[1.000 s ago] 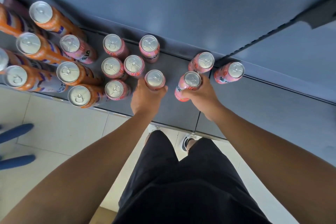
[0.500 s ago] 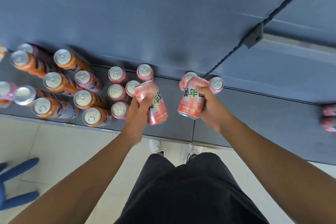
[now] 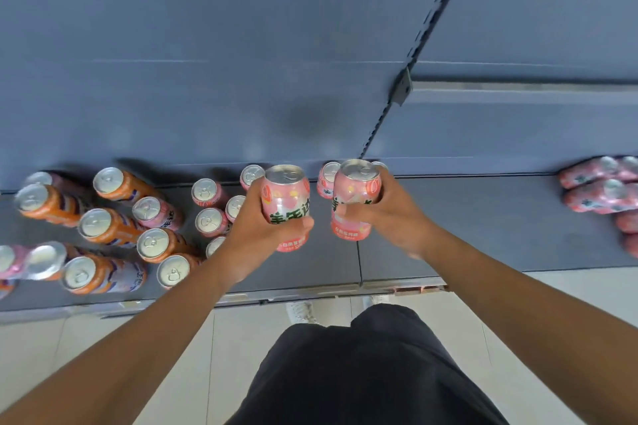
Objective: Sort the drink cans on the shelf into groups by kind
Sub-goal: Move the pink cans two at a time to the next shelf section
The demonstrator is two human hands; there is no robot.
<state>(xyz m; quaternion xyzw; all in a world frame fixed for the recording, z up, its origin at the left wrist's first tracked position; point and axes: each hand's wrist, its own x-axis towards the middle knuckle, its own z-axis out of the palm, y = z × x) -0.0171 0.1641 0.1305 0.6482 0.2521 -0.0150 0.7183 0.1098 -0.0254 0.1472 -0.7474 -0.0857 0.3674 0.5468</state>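
Note:
My left hand (image 3: 257, 228) grips a pink can (image 3: 286, 198) and holds it upright above the dark shelf (image 3: 483, 228). My right hand (image 3: 388, 214) grips a second pink can (image 3: 355, 190) just beside it, also lifted off the shelf. To the left stand several orange cans (image 3: 103, 226) mixed with pink cans (image 3: 209, 221). Behind my hands two more pink cans (image 3: 328, 178) stand at the back. A group of pink cans (image 3: 599, 193) sits at the far right of the shelf.
The shelf's front edge (image 3: 310, 290) runs across the view, with tiled floor and my shoes (image 3: 302, 310) below. A slotted upright (image 3: 397, 103) divides the blue back panel. Bare shelf lies between my hands and the right-hand group.
Both hands have lifted their pink cans off the shelf and raised them upright. The view has tilted up and shifted right, bringing the pink group at the far right into sight.

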